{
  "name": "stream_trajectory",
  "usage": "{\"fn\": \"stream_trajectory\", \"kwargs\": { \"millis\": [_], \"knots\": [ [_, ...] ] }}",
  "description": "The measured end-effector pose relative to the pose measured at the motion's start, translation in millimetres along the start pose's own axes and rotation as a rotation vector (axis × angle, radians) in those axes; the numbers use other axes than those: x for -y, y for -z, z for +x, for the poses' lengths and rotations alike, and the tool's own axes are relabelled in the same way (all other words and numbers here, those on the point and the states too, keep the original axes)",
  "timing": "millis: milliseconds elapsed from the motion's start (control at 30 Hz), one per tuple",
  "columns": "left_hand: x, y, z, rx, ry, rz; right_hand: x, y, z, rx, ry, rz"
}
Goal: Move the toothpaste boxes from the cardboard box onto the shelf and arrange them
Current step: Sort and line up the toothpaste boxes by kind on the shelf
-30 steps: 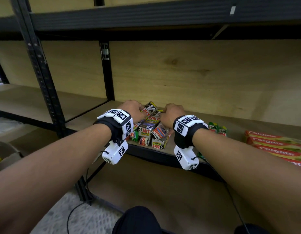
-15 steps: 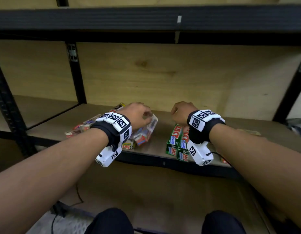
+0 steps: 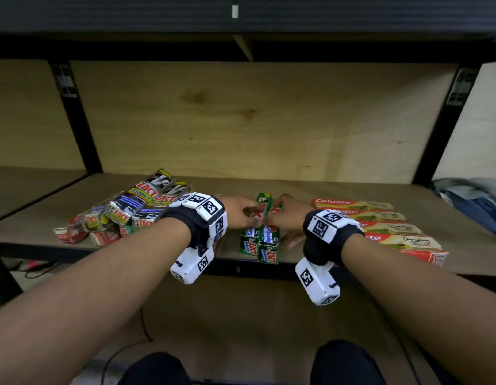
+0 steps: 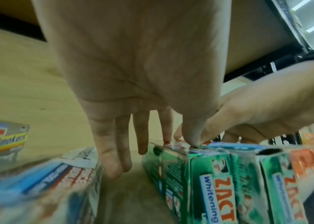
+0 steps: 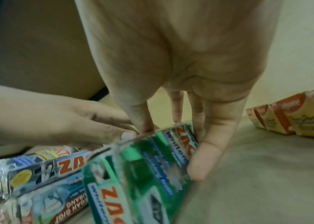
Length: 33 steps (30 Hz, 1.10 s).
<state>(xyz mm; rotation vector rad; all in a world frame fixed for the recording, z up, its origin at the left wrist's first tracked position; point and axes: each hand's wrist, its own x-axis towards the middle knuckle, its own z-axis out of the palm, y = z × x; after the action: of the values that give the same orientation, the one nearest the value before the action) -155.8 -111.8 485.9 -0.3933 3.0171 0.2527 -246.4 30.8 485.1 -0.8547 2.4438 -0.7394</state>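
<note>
Both hands, left hand and right hand, pinch the green toothpaste boxes from either side at the shelf's front edge, seemingly squaring the stack into line.

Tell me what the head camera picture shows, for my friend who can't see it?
Two hands, left hand and right hand, meet on a stack of green Zact boxes on a wooden shelf. Jumbled Zact boxes lie left, Colgate boxes right.
</note>
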Motion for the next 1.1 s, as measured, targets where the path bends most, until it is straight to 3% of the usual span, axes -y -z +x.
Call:
{"fn": "stream_trajectory", "kwargs": {
  "millis": [167,300,467,600,700,967,1100],
  "knots": [
    [7,-7,2,0.009,0.021,-0.094,2,5,2,0.048,-0.041,0.132],
    [13,5,-11,0.106,0.028,-0.082,5,4,4,0.046,-0.015,0.057],
    [23,17,-29,0.16,-0.075,-0.053,13,9,7,0.086,0.073,-0.1],
    [27,12,-34,0.025,-0.132,0.103,23,13,12,0.115,0.139,-0.255],
    [30,-4,-33,-0.061,-0.162,0.096,24,12,22,0.079,0.167,-0.372],
    [32,-20,-29,-0.222,-0.175,-0.001,18,-5,56,-0.221,0.332,-0.533],
    [22,-21,-30,-0.283,-0.111,-0.049,20,-1,59,-0.13,0.353,-0.602]
  ]
}}
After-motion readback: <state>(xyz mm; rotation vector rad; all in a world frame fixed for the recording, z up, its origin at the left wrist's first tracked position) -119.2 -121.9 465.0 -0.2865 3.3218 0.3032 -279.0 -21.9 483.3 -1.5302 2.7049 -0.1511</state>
